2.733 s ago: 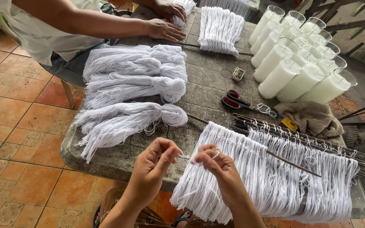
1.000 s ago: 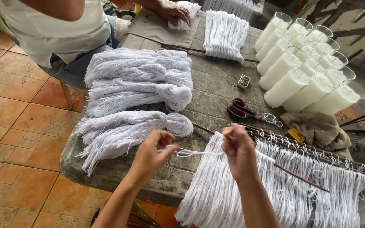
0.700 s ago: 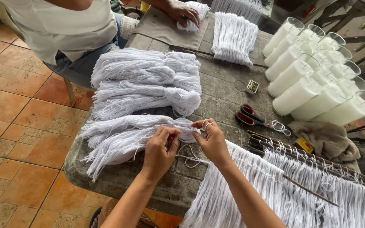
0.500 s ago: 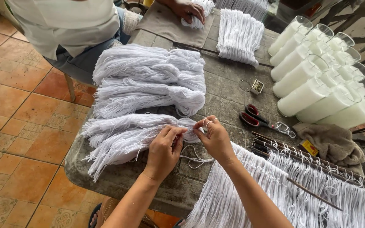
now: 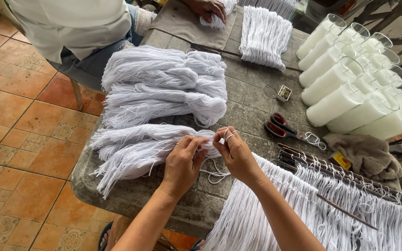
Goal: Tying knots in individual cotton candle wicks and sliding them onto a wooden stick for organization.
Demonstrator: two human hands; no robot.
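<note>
Your left hand (image 5: 182,160) and right hand (image 5: 233,151) pinch thin white cotton strands at the looped end of the nearest soft white string bundle (image 5: 138,146), lying on the rough grey stone bench (image 5: 238,104).

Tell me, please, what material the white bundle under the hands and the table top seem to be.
White string bundle: probably cotton, matte, with many thin loose strands frayed at the ends. Table top: looks like concrete or stone, grey, rough and mottled.

Bare counter (image 5: 245,104) lies open at 12 o'clock of both hands; string bundles (image 5: 164,88) block 10 o'clock, scissors (image 5: 280,130) 2 o'clock.
</note>
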